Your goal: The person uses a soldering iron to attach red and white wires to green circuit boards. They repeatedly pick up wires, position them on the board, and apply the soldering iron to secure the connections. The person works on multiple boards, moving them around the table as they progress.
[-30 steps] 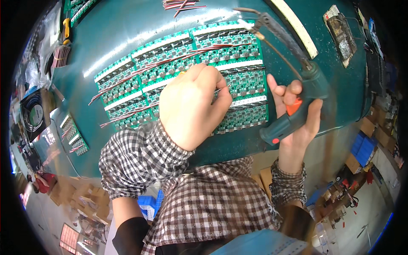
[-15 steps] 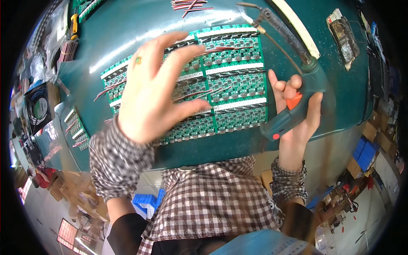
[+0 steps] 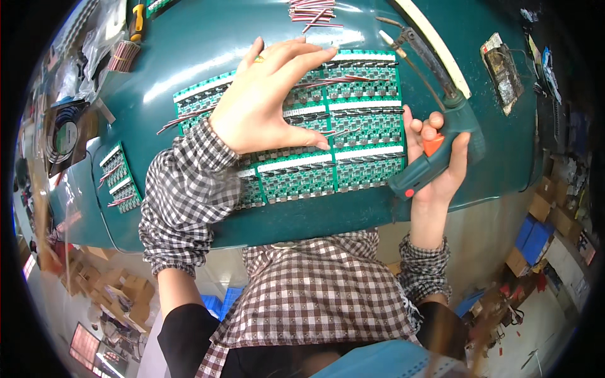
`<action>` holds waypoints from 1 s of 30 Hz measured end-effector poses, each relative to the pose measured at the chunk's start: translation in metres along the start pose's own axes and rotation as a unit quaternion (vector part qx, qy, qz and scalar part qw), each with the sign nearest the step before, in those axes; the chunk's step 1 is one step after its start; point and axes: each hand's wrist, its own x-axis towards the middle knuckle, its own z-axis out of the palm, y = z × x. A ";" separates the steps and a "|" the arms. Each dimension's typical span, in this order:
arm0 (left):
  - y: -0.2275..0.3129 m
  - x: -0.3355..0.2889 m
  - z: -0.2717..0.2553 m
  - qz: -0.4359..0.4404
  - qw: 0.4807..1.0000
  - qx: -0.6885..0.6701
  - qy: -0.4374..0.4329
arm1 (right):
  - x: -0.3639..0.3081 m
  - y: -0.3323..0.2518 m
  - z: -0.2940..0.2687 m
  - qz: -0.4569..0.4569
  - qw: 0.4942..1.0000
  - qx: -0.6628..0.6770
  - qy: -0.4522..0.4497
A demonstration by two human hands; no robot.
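My left hand (image 3: 268, 97) is held over rows of green circuit boards (image 3: 365, 129), thumb and fingers apart, with nothing seen between them. It hides part of the boards' left half. Black components and white connector strips line the boards, and some red, black and white wires (image 3: 346, 80) lie across them. At the boards' right edge, my right hand (image 3: 441, 170) grips a dark green soldering gun (image 3: 463, 126) with an orange trigger. Its metal tip and thin feed tube point up and away to the left, beyond the boards' far right corner.
A bundle of cut wires (image 3: 313, 11) lies at the far edge. A smaller board piece (image 3: 120, 179) with wires is at the left. A yellow-handled screwdriver (image 3: 137, 22) and a wire bundle (image 3: 123, 57) sit far left. A blackened block (image 3: 502, 72) lies at the right.
My left hand has moved right and slightly away over the boards. My right hand keeps the soldering gun at the boards' right edge. The whole view has shifted a little.
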 end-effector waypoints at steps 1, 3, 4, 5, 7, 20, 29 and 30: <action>0.000 -0.001 0.001 0.000 1.000 0.001 -0.002 | -0.002 0.002 0.004 -0.009 1.000 -0.010 0.003; 0.003 -0.001 -0.003 -0.011 1.000 0.010 -0.016 | -0.002 0.005 0.006 -0.023 0.999 -0.021 -0.019; 0.005 -0.002 -0.005 -0.017 1.000 0.014 -0.015 | -0.003 0.005 0.005 -0.017 1.000 -0.022 -0.012; 0.007 -0.005 -0.006 -0.023 0.999 0.019 -0.013 | -0.004 0.004 0.005 -0.012 1.000 -0.022 -0.005; 0.014 -0.007 -0.011 -0.052 0.998 0.020 -0.012 | -0.005 -0.003 0.011 0.000 0.999 -0.030 0.036; 0.107 0.001 0.008 -0.259 0.565 -0.754 0.210 | -0.067 -0.013 0.030 -0.032 0.996 -0.081 -0.020; 0.111 0.005 0.023 -0.247 0.514 -0.790 0.227 | -0.082 -0.002 0.020 -0.037 0.994 -0.098 -0.013; 0.112 0.006 0.023 -0.251 0.511 -0.791 0.224 | -0.083 -0.002 0.020 -0.036 0.995 -0.098 -0.011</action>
